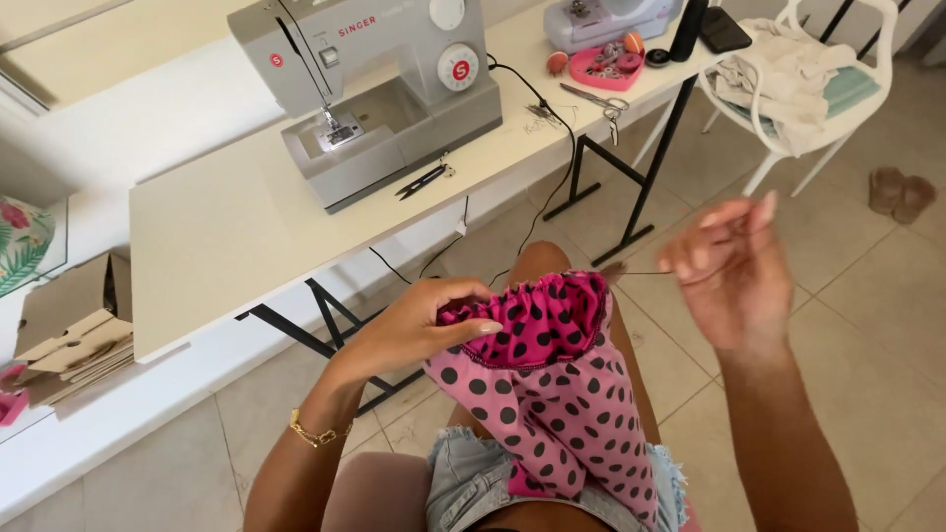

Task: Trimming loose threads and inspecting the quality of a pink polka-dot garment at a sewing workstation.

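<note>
the left hand pinches the gathered top edge of a pink fabric with black dots, thumb on top and fingers curled closed on the ruffled hem; the cloth lies over the person's lap at the centre of the view and hangs down toward 6 o'clock across the denim shorts. the right hand, blurred, is raised at 3 o'clock from the cloth, fingertips drawn together in a narrow pinch; a thin needle pokes out toward the fabric, though whether the fingers truly hold it i cannot tell for sure. a gold bracelet sits on the left wrist. at 12 o'clock stands a grey sewing machine on a pale table, with small black snips just in front of it. at 1 o'clock lie scissors and a pink heart-shaped dish. at 2 o'clock is a white chair piled with cloth, and cardboard boxes sit at 9 o'clock.
</note>
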